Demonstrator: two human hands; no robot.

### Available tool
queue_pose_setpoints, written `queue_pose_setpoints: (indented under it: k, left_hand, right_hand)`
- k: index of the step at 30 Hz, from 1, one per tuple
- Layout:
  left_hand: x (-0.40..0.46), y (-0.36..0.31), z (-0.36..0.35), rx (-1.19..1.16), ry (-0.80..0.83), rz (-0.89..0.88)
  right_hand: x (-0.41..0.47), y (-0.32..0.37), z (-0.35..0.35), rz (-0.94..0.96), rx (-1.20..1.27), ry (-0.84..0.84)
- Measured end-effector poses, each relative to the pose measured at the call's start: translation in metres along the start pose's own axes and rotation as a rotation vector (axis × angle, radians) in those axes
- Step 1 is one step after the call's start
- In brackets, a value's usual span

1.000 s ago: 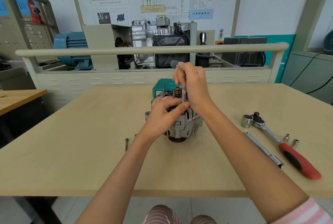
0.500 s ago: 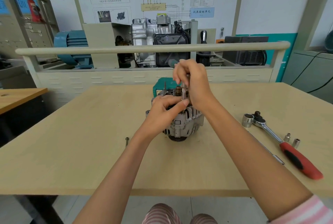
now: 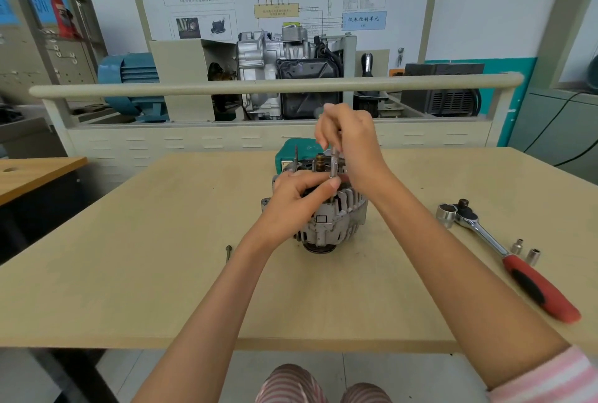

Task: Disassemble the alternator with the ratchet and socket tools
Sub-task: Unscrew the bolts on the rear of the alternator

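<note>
Alternator [image 3: 336, 221]: stood on the counter [image 3: 161, 257].
Left hand [image 3: 297, 198]: fingers curled round the alternator's top.
Right hand [image 3: 352, 143]: fingers pinched on an upright socket tool [image 3: 334, 165].
Ratchet [image 3: 504, 253]: laid at right.

A pale wooden table [image 3: 136, 289] carries everything. An alternator [image 3: 336, 221] stands on end near the middle of the surface, somewhat toward the far edge. Behind it, close to the far edge, sits a teal box [image 3: 293, 150], mostly hidden. A slim bolt [image 3: 228, 252] lies left of the alternator, apart from it. Toward the right edge a ratchet [image 3: 504, 257] with a red and black handle lies slantwise, a large socket [image 3: 446, 214] at its head. Two small sockets [image 3: 526, 250] stand just beside its shaft, on the right-edge side.
</note>
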State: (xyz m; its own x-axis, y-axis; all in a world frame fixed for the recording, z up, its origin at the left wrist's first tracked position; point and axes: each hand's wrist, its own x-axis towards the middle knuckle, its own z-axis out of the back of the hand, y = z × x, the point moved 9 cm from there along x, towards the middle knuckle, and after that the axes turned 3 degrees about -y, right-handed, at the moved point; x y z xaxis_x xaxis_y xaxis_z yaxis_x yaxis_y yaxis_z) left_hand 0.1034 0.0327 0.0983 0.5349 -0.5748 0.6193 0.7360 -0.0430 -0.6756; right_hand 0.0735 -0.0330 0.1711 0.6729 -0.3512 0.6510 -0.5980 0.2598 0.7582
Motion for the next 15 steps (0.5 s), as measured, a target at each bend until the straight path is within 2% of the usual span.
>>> queue_pose_setpoints:
  k: [2,3,4,6,7,8,9,11,13,15]
  left_hand:
    - [0.001,0.000,0.002,-0.021,-0.019,-0.026]
    - [0.000,0.002,0.003,-0.050,-0.033,-0.027]
    - [0.000,0.005,0.003,-0.082,-0.048,-0.013]
    - [0.000,0.016,0.007,-0.142,-0.111,0.052]
    - [0.000,0.022,0.007,-0.156,-0.130,0.094]
    - [0.000,0.025,0.005,-0.150,-0.130,0.119]
    - [0.000,0.024,0.004,-0.135,-0.126,0.120]
    - [0.001,0.016,0.002,-0.106,-0.110,0.082]
    - [0.001,0.007,-0.001,-0.047,-0.064,0.037]
    - [0.001,0.003,-0.004,0.000,-0.014,-0.001]
  right_hand:
    - [-0.001,-0.002,-0.002,-0.002,0.096,-0.002]
    - [-0.004,0.001,-0.003,0.053,0.043,-0.027]
    - [-0.010,0.006,-0.002,0.163,-0.112,-0.072]
    - [-0.025,0.019,-0.007,0.411,-0.699,-0.228]
    - [-0.032,0.023,-0.010,0.469,-0.984,-0.333]
    - [-0.035,0.026,-0.012,0.475,-1.151,-0.399]
    - [-0.035,0.026,-0.012,0.456,-1.207,-0.417]
    - [-0.026,0.023,-0.006,0.371,-1.043,-0.339]
    - [-0.016,0.017,0.000,0.277,-0.586,-0.180]
    - [-0.009,0.007,0.001,0.100,-0.122,-0.052]
